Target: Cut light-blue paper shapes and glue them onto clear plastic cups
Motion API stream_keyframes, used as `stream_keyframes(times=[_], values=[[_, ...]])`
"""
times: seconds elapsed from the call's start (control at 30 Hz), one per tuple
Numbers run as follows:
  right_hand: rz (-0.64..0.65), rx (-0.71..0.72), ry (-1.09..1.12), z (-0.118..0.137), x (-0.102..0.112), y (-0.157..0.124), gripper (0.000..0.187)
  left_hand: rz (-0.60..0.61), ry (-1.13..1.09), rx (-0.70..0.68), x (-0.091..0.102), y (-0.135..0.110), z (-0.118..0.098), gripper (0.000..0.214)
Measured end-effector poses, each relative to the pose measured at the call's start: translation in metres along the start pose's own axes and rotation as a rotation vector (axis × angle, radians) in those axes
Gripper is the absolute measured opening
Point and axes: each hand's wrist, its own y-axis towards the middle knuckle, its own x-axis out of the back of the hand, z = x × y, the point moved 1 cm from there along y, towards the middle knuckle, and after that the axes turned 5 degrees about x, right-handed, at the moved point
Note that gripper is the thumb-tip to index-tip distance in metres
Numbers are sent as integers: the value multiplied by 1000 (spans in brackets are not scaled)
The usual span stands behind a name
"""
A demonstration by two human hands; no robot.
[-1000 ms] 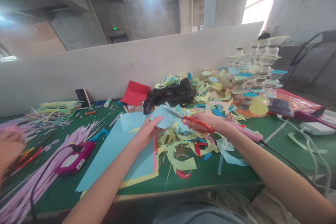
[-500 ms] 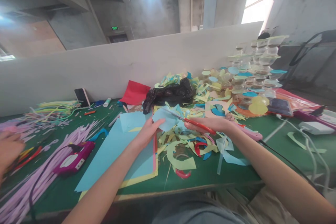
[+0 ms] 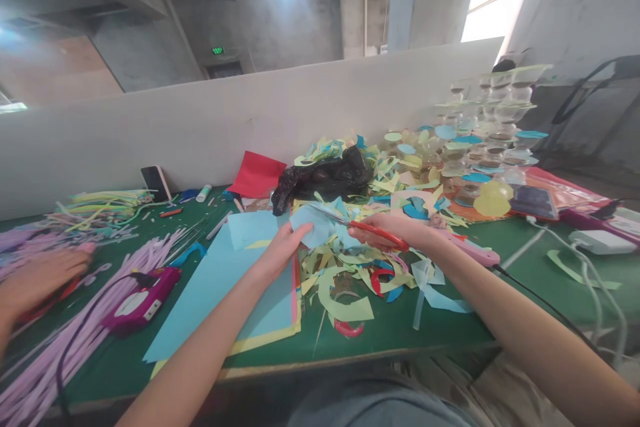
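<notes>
My left hand (image 3: 286, 245) pinches a light blue piece of paper (image 3: 313, 225) above the table. In my right hand (image 3: 387, 230) are red-handled scissors (image 3: 379, 235), their blades reaching left across the blue paper. Beneath and around both hands lies a heap of cut paper scraps (image 3: 345, 280), mostly pale green and yellow with some blue and red. A stack of light blue sheets (image 3: 215, 307), with pink and yellow edges showing below, rests under my left forearm.
Another person's hand (image 3: 50, 277) is at the far left, near lilac pipe cleaners (image 3: 95, 340) and a purple device (image 3: 144, 300). Behind the scraps sit a black plastic bag (image 3: 325, 180) and red paper (image 3: 257, 175). Stacked clear cups (image 3: 500, 127) stand at right, beside cables and a pink tool (image 3: 473, 250).
The scissors and blue paper have shifted slightly between my hands. At the far left, the other person's hand has moved right, further into view.
</notes>
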Motion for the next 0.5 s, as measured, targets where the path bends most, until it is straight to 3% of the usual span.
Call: stream_keyframes(times=[0.2, 0.33, 0.5], values=[[-110, -62, -153, -2, 0, 2, 45, 37, -131, 39, -2, 1, -2, 36], [-143, -86, -96, 3, 0, -1, 49, 8, -181, 67, -1, 4, 1, 32], [-114, 4, -189, -1, 4, -5, 56, -39, -212, 49, 0, 4, 0, 28]])
